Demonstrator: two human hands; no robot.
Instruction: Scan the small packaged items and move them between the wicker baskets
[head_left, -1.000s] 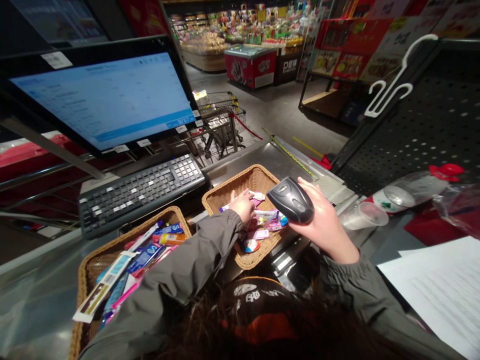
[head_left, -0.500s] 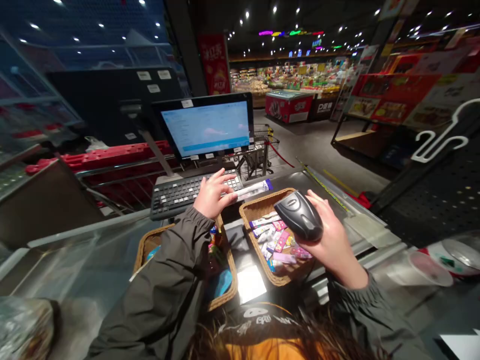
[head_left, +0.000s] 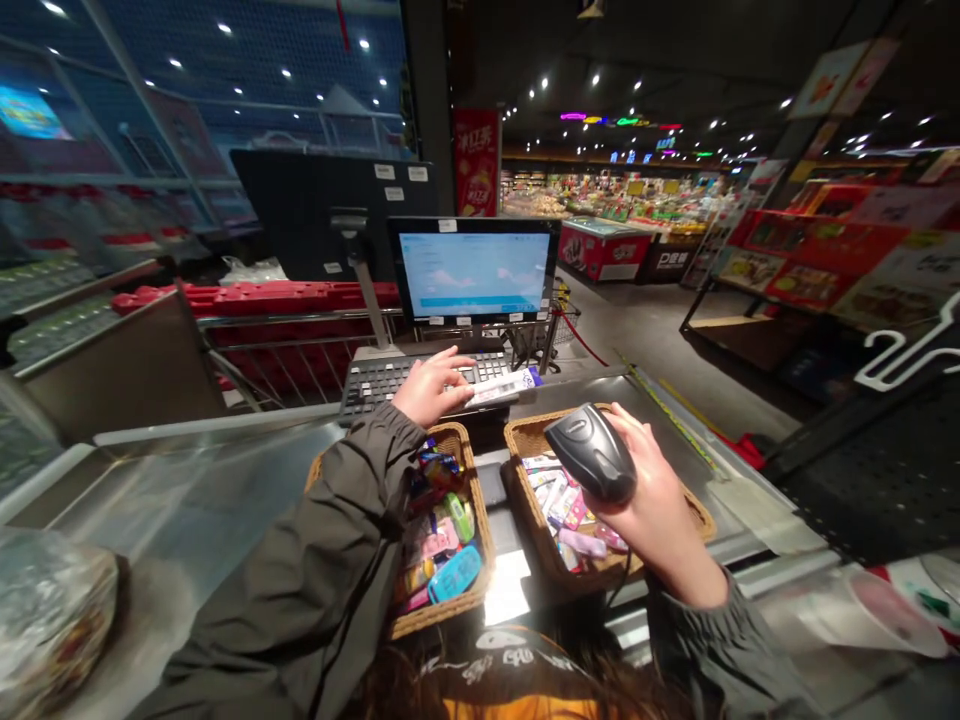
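My left hand is over the black keyboard, its thumb and fingers closed on the near end of a slim white packet with a purple tip. A barcode shows on the packet's upper face. My right hand grips a black handheld barcode scanner, its front end tilted toward the packet. Below the scanner stands a wicker basket of small packaged goods, partly hidden by the hand. Another wicker basket, with colourful small items, lies under my left forearm.
A lit monitor stands behind the keyboard, with a dark second screen at its left. A plastic-wrapped item lies on the metal counter at left. Clear plastic cups are at right, below a white hanger.
The view has shifted left, so the surroundings appear further right. The packet has turned so its barcode faces up more, and more of the left basket shows. Both grips stay the same.
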